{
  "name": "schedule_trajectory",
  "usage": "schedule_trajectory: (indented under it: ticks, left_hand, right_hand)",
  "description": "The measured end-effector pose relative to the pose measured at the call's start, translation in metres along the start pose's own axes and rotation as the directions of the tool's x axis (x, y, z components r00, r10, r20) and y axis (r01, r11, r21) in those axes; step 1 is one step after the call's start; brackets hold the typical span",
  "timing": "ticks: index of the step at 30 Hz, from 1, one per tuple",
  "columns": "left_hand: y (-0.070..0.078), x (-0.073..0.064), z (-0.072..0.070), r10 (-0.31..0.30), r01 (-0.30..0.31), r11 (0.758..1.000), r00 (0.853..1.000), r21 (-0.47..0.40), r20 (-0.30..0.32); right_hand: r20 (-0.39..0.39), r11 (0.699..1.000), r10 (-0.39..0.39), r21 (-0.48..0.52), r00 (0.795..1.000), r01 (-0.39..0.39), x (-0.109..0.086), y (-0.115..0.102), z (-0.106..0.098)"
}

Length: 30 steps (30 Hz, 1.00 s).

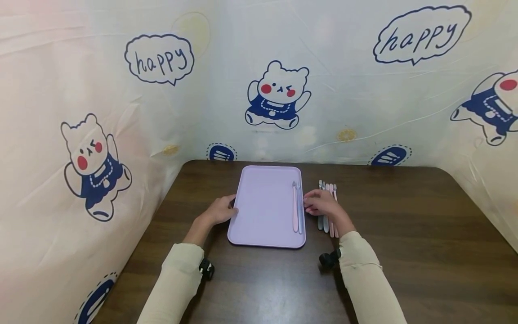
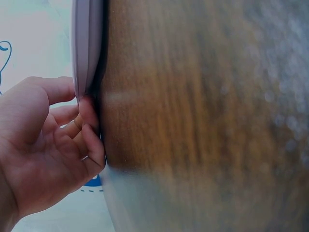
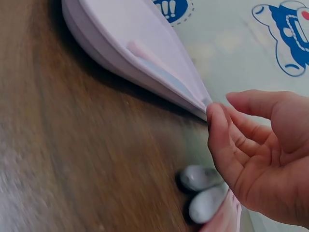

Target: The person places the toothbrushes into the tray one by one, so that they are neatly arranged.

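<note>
A lilac rectangular tray lies on the table in the head view. My left hand grips its left edge; in the left wrist view the thumb is on the rim and fingers are curled at the underside. At the right edge is my right hand, its bent fingertips against the rim and the thumb held apart in the right wrist view. Inside the tray, along its right side, a slim pink cutlery piece lies beside a pale blue one. Several more cutlery pieces lie under and beside my right hand, partly hidden by it.
The dark brown wooden table extends around the tray. A printed cloth with bears and "happy" bubbles rises behind the table and along its sides. Each wrist wears a small black camera.
</note>
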<state>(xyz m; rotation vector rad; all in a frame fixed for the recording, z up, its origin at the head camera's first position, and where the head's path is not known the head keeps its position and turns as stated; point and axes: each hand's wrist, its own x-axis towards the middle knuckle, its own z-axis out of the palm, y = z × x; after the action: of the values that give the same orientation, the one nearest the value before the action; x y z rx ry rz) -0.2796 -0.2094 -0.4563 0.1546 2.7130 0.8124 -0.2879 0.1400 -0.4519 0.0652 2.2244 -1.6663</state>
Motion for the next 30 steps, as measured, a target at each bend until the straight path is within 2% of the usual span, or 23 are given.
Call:
schedule_trajectory:
  ticks: [8,20,25,30]
  left_hand:
    - [0.002,-0.002,0.0,-0.018,0.018,1.0,1.0,-0.013,-0.002]
    - [0.002,-0.002,0.0,-0.013,0.013,1.0,1.0,-0.016,0.007]
    - [0.002,-0.002,0.0,-0.008,0.008,1.0,1.0,-0.01,0.003]
    - [0.002,-0.003,-0.001,-0.003,0.003,1.0,1.0,-0.016,0.005]
  right_hand:
    - [0.018,0.999,-0.049,0.022,0.999,0.049,-0.006,0.004,-0.014]
    - [0.012,0.999,-0.043,0.027,0.999,0.043,-0.01,0.01,-0.032]
    - [-0.008,0.998,-0.058,0.023,0.998,0.059,-0.014,0.015,-0.047]
    - [-0.037,0.999,-0.038,0.024,0.999,0.039,-0.02,0.019,-0.064]
